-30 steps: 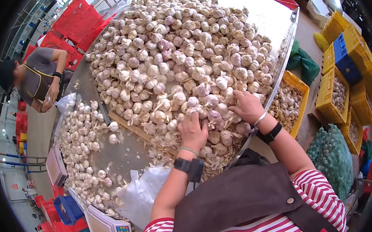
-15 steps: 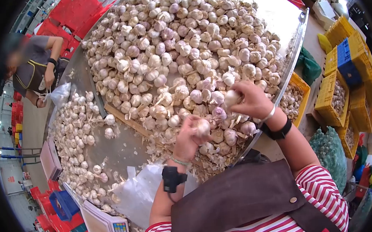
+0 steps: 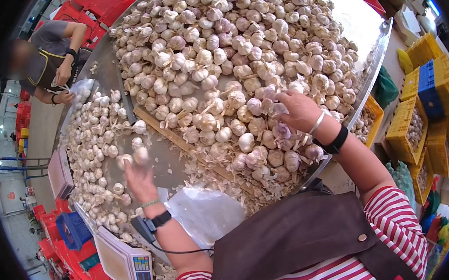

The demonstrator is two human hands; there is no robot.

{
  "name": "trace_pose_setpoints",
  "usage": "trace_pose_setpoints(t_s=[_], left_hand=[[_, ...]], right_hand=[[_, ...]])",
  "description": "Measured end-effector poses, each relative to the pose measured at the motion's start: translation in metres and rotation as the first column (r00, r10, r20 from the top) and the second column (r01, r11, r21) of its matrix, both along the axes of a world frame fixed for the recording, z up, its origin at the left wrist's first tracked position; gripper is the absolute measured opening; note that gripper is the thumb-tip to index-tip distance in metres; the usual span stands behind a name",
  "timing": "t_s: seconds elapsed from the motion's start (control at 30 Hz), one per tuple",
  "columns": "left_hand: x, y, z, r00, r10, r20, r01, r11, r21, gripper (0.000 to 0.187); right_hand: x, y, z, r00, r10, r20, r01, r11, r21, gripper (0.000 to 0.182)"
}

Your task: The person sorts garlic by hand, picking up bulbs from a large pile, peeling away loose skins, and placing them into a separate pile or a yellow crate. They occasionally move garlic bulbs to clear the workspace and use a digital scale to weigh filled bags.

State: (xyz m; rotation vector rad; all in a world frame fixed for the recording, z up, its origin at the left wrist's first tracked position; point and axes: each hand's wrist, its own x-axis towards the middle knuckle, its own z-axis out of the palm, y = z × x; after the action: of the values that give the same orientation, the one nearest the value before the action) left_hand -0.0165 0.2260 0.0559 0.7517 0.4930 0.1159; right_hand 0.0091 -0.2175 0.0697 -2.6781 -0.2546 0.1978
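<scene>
My left hand [image 3: 141, 185], smeared by motion, is over the metal tabletop at the left, fingers stretched out. A blurred garlic bulb [image 3: 141, 155] is just beyond its fingertips, and another bulb [image 3: 124, 161] touches or nearly touches them. Cleaned white bulbs [image 3: 88, 165] lie spread beside it. At the large heap of garlic [image 3: 213, 52], my right hand [image 3: 301, 112] has its thumb and fingers curled around a garlic bulb [image 3: 278, 108], which the fingers partly hide. Purplish bulbs lie right below that hand.
A wooden strip [image 3: 170, 138] divides the heap from the cleaned bulbs. Loose skins and a clear plastic bag [image 3: 206, 209] lie near me. Scales [image 3: 115, 254] stand at the left edge, yellow crates [image 3: 405, 122] at the right. A co-worker [image 3: 54, 53] holds a plastic bag [image 3: 81, 90].
My left hand has moved left from the heap, across the wooden strip, to the cleaned bulbs; the bulb it held appears let go. My right hand stays at the heap's near right side.
</scene>
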Motion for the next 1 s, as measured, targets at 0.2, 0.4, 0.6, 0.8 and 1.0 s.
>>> trace_pose_setpoints(t_s=[0.2,0.4,0.6,0.8,1.0], left_hand=[[0.008,-0.119,0.018,0.910,-0.391,-0.136,0.209,0.150,0.966,0.022],[-0.006,-0.215,-0.039,0.683,-0.552,-0.478,0.222,-0.467,0.856,0.039],[-0.005,-0.199,-0.047,0.679,-0.648,-0.344,0.399,-0.067,0.914,0.038],[-0.021,-0.158,-0.015,0.812,-0.583,0.016,0.582,0.807,-0.100,0.033],[-0.067,-0.165,-0.028,0.640,-0.760,0.112,0.739,0.569,-0.360,0.044]], right_hand=[[0.020,0.007,-0.023,0.993,0.073,-0.094,-0.071,0.997,0.021,0.034],[-0.009,-0.044,0.023,0.872,0.103,-0.480,0.468,0.115,0.876,0.048],[-0.025,-0.063,0.021,0.890,-0.011,-0.456,0.191,0.916,0.352,0.042],[-0.047,-0.028,0.003,0.979,0.037,-0.202,-0.111,0.923,-0.370,0.019],[-0.033,-0.040,0.014,0.985,-0.034,-0.170,-0.014,0.962,-0.273,0.026]])
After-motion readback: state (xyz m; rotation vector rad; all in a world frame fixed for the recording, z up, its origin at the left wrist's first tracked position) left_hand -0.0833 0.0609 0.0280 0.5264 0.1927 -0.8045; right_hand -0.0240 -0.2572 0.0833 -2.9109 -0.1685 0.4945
